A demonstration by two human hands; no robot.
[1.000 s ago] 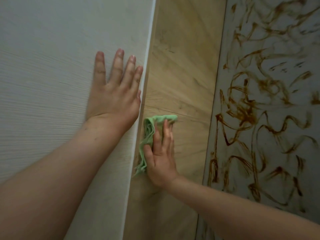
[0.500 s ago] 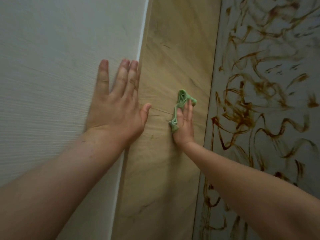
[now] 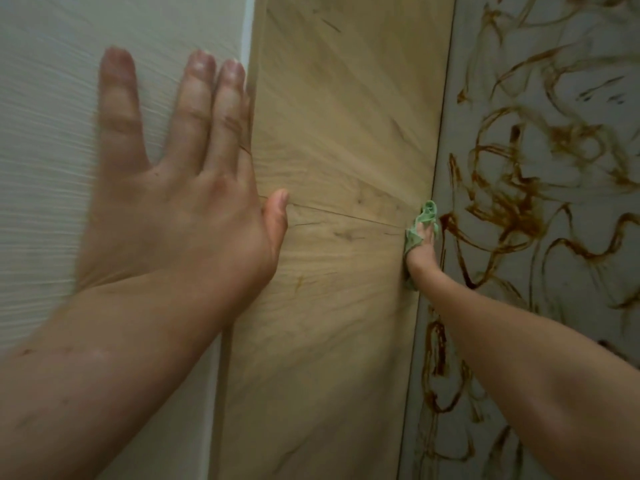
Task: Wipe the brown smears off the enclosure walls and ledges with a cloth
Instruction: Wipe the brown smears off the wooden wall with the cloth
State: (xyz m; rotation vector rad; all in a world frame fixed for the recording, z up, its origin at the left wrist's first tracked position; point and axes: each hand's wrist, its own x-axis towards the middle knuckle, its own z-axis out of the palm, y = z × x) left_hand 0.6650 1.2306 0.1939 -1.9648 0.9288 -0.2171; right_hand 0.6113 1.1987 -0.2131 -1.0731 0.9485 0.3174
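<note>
My right hand presses a small green cloth against the light wooden panel, right at the seam where it meets the grey wall. Its fingers lie straight on the cloth, which bunches above and to the left of them. Thick brown smears loop all over the grey wall, starting just right of the cloth. A faint brown mark shows on the wood. My left hand lies flat, fingers spread, on the white textured panel, its thumb reaching over the panel's edge onto the wood.
The white panel's edge runs top to bottom between white and wood. A thin joint line crosses the wooden panel at hand height. More brown smears run down the grey wall beside my right forearm.
My right hand has slid the cloth rightward and farther away across the wood, from beside the white panel to the seam of the smeared grey wall. My left hand stays flat on the white panel.
</note>
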